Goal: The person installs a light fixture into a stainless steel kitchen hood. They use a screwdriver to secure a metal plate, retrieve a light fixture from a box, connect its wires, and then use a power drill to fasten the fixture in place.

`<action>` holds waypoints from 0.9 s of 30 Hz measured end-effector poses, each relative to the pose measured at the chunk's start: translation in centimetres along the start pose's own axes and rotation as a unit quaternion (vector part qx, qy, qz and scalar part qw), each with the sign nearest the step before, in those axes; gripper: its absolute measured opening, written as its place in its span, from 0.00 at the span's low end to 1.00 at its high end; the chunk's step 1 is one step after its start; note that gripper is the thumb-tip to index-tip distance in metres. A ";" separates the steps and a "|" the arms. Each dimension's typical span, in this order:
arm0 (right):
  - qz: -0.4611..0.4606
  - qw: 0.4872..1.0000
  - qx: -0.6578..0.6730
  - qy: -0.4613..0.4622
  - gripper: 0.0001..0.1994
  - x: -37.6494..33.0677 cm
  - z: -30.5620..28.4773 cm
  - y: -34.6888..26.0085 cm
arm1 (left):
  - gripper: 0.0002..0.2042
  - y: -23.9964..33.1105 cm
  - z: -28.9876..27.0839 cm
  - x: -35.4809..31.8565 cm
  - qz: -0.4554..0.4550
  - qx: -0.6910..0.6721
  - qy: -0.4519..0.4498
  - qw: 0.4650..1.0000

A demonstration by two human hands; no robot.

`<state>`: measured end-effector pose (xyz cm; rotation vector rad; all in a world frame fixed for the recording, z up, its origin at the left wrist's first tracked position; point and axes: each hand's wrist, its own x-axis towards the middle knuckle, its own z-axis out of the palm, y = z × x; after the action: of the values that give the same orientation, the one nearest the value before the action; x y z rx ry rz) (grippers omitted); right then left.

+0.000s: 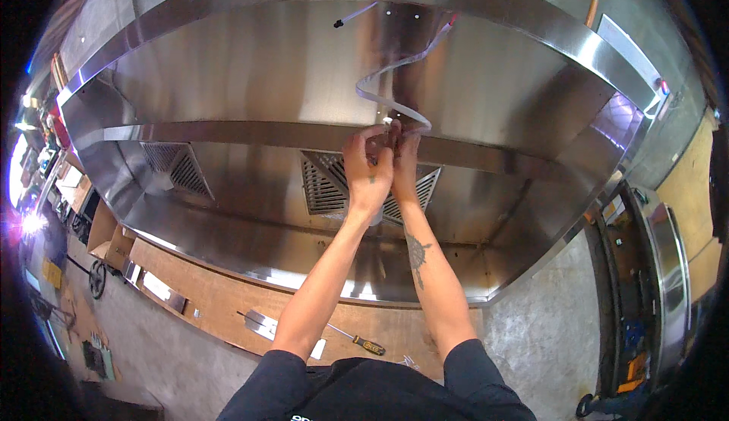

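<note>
Head view, looking up into a big stainless steel hood (266,79). Nearest: person's black sleeves at the lower edge, both bare forearms reaching up together. Behind them a long wooden worktop (228,299) runs left to centre; on it a screwdriver with yellow-and-black handle (358,340), a flat shiny metal piece (262,322) just left of the left forearm, another metal strip (163,290) further left. Cardboard box (110,240) sits at the worktop's left end, open top, contents not readable. Small yellow package or block (52,273) low on the far left floor area, too small to tell more.

Left hand (368,164) and right hand (405,161) are side by side, touching, fingers curled and pinched on a small white fitting (389,122) at the hood's inner ledge. Right hand is partly hidden behind the left, so its grip isn't fully clear. Fitting sits right at the fingertips, above both hands. A pale flat cable (395,79) loops from the fitting up to the hood's top panel, near a short black-tipped wire (351,17).

Behind the hands: a louvred vent grille (323,186), second grille (178,167) to the left. Far right: white rectangular label or plate (626,45) on the hood's outer flange, a steel cabinet (664,269) with an open rack of mixed orange and blue items, unclear what.
</note>
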<state>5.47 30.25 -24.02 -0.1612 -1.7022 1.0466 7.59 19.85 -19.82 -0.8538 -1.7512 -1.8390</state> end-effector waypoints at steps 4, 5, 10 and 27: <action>-0.018 0.989 -0.087 -0.121 0.18 0.2 -0.6 -1.8 | 0.22 4.7 -0.4 1.5 -0.040 -0.057 -0.056 0.996; -0.049 0.982 -0.126 -0.134 0.19 0.3 -1.0 -2.1 | 0.18 6.2 -0.1 2.2 -0.070 -0.067 -0.063 0.993; -0.094 0.989 -0.066 -0.096 0.14 0.3 -2.5 0.7 | 0.11 4.2 -0.5 3.2 -0.019 -0.017 -0.129 0.991; -0.218 0.960 -0.172 -0.038 0.10 2.6 -1.7 -9.5 | 0.20 -1.3 -6.3 -4.4 0.081 0.130 -0.067 0.986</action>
<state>9.40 26.95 -15.44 0.0353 -1.8705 0.4313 9.03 13.36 -23.82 -1.0002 -1.8915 -1.4391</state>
